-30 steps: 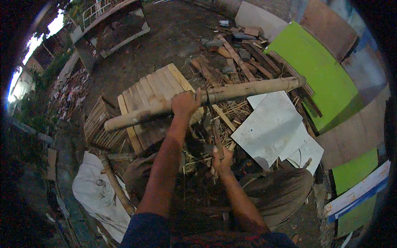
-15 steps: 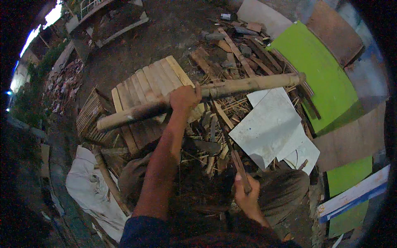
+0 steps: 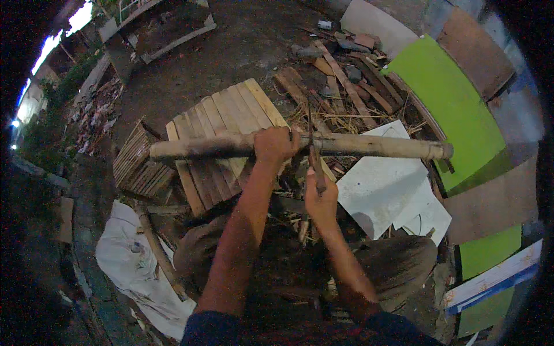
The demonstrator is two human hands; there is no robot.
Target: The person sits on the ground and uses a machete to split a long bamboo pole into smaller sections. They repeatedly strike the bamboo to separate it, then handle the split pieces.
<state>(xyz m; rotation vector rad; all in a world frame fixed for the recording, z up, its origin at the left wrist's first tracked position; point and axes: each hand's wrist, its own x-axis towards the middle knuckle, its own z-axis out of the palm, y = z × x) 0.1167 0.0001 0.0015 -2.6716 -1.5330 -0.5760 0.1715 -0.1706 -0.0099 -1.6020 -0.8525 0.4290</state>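
A thick bamboo pole [image 3: 384,145] lies nearly level across the middle of the view. My left hand [image 3: 274,145] is wrapped around it from above, left of its middle. Closed on the wooden handle of a machete [image 3: 314,166] is my right hand [image 3: 321,199], just on the near side of the pole. The thin dark blade points away from me and crosses the pole close to my left hand. Whether the edge touches the bamboo I cannot tell. Behind the pole's left half stands a slatted wooden piece [image 3: 222,112].
Scrap wood and splinters [image 3: 346,81] are heaped beyond the pole. White board pieces [image 3: 375,193] lie under its right end, with a green board [image 3: 450,98] farther right. A slatted bamboo frame [image 3: 141,158] and a white sack [image 3: 130,254] are at left.
My right hand has risen from near my knee, bringing the machete up to the pole. The pole's right end has dropped, so it is now almost level.
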